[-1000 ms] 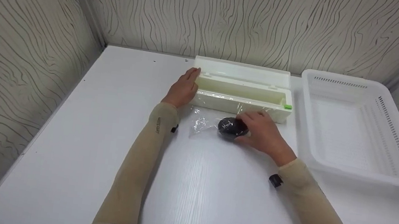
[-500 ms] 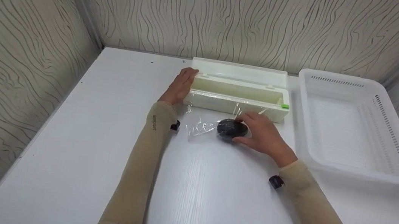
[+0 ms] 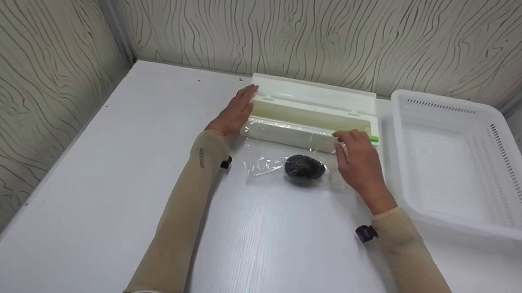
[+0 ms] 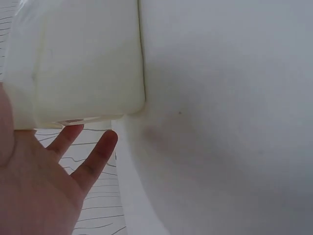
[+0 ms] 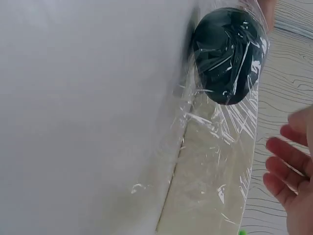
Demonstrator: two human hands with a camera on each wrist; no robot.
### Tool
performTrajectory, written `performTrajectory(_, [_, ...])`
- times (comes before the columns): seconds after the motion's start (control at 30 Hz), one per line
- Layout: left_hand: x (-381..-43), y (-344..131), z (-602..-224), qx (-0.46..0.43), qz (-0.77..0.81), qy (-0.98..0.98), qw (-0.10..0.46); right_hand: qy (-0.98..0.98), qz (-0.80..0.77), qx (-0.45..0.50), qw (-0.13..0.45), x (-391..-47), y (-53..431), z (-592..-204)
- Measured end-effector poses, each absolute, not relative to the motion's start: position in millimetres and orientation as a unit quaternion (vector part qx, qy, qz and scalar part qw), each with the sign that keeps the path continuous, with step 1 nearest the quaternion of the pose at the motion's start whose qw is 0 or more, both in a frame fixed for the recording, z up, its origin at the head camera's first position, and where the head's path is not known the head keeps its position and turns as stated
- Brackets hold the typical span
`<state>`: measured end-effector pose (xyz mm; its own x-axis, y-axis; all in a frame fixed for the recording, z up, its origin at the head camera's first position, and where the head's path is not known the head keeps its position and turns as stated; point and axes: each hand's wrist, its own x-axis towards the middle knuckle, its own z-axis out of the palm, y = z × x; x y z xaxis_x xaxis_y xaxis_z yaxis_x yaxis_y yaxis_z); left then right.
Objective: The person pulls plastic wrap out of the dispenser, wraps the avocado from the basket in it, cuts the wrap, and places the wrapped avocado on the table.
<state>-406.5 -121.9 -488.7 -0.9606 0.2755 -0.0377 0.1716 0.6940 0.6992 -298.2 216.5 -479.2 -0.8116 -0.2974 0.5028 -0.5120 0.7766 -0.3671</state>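
Observation:
A dark, avocado-like oval object [image 3: 304, 167] lies on the table under clear cling film [image 3: 262, 166]. The film runs from the front edge of a long white dispenser box [image 3: 282, 134], whose lid [image 3: 315, 93] is tipped back. My left hand [image 3: 234, 113] rests against the box's left end; the left wrist view shows its fingers [image 4: 95, 159] extended and spread. Right of the dark object, my right hand [image 3: 361, 161] hovers near the box's front right, its fingers loosely bent. In the right wrist view that hand [image 5: 296, 171] is apart from the wrinkled film and holds nothing.
A white plastic basket [image 3: 480, 225] stands on the right of the table. At the box's right end sits a small green piece [image 3: 374, 138]. Patterned panels [image 3: 276, 24] enclose the table's back and sides.
My right hand has let go of the dark object and moved right and back toward the box's front edge. The dark object stays under the film. My left hand remains at the box's left end.

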Motion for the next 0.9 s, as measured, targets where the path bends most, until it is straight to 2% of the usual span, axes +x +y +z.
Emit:
performTrajectory(0.1, [-406.9,-120.9,-488.0,0.123,0.365,0.92,0.066,-0.92,0.256,0.155,0.255,-302.5,223.5,-478.6])
performTrajectory(0.3, [-403.7,-119.7,-486.5,0.101,0.385,0.914,0.072,-0.926,0.274,0.071,0.249,-304.8,230.3,-483.2])
performTrajectory(0.57, [-399.1,-121.8,-492.1,0.071,0.459,0.88,0.097,-0.936,0.249,0.029,0.247,-304.2,233.0,-485.2])
performTrajectory(0.9, [-398.6,-122.6,-491.6,0.074,0.447,0.886,0.097,-0.941,0.223,0.008,0.254,-300.1,238.5,-485.3])
